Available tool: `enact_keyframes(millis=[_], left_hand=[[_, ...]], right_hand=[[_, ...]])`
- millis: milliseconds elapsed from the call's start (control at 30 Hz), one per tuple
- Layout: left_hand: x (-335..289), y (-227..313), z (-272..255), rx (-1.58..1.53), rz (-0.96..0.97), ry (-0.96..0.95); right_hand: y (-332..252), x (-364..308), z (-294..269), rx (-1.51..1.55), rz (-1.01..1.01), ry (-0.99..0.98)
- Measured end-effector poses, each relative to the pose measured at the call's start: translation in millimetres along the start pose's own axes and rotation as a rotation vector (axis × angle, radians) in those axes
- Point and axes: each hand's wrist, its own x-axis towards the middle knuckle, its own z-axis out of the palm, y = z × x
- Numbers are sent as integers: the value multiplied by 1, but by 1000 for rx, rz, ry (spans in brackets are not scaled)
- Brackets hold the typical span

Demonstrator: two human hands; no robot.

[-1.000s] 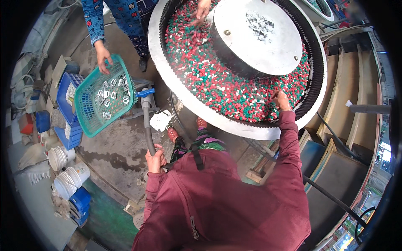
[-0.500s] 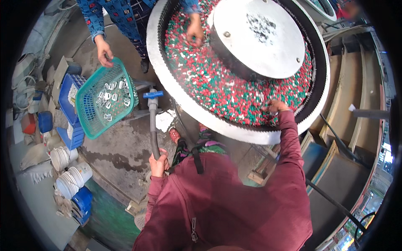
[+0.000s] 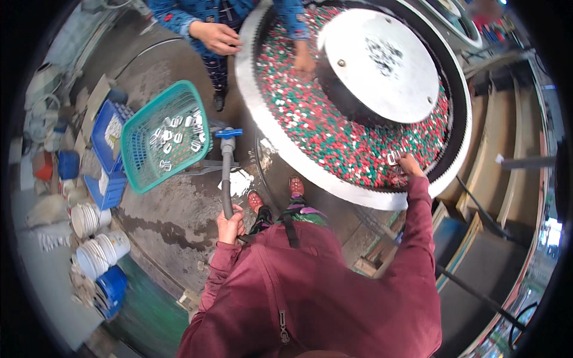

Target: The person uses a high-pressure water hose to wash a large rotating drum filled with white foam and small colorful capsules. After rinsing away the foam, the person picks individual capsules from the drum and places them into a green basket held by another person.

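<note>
My left hand [image 3: 230, 225] is closed round the lower end of a grey hose [image 3: 226, 185], below a valve with a blue lever [image 3: 228, 133]. Over the near right part of a large round bowl [image 3: 271, 143], my right hand [image 3: 410, 165] pinches a small silvery metal frame-shaped part [image 3: 393, 157]. Red, green and white pellets [image 3: 334, 140] lie in the bowl just under it. Similar metal pieces [image 3: 168, 136] rest in a teal plastic basket [image 3: 132, 170] to the left.
A co-worker's hand [image 3: 304, 63] reaches into the pellets, and their other hand [image 3: 219, 39] hovers by the bowl's far left rim. A round metal cover [image 3: 382, 65] tops the bowl's centre. Blue crates [image 3: 107, 134] and white buckets [image 3: 101, 256] stand left; wooden-edged troughs [image 3: 477, 143] lie right.
My right hand has come up out of the pellets, and the metal part now shows in its fingers. The co-worker's one hand has left the basket and moved toward the bowl.
</note>
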Motion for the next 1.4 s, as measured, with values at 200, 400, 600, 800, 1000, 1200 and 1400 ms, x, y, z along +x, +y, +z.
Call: enact_keyframes(millis=[200, 400, 600, 800, 1000, 1200, 1400], left_hand=[[-11, -7, -26, -33, -11, 7], [-8, -3, -41, -14, 17, 1], [-8, 2, -66, -32, 36, -64], [1, -11, -89, 141, 154, -21], [1, 7, -90, 136, 147, -85], [-3, 1, -92, 116, 194, -189], [-35, 20, -114, 256, 359, -295]], right_hand=[[-73, -36, 8, 245, 69, -40], [-165, -60, 27, 340, -57, -175], [-309, -96, 79, 597, -339, -480], [-445, -140, 180, 768, -580, -980], [-550, -192, 301, 900, -391, -1198], [-560, -234, 295, 176, -1046, -233], [-433, -197, 260, -492, -1221, 255]])
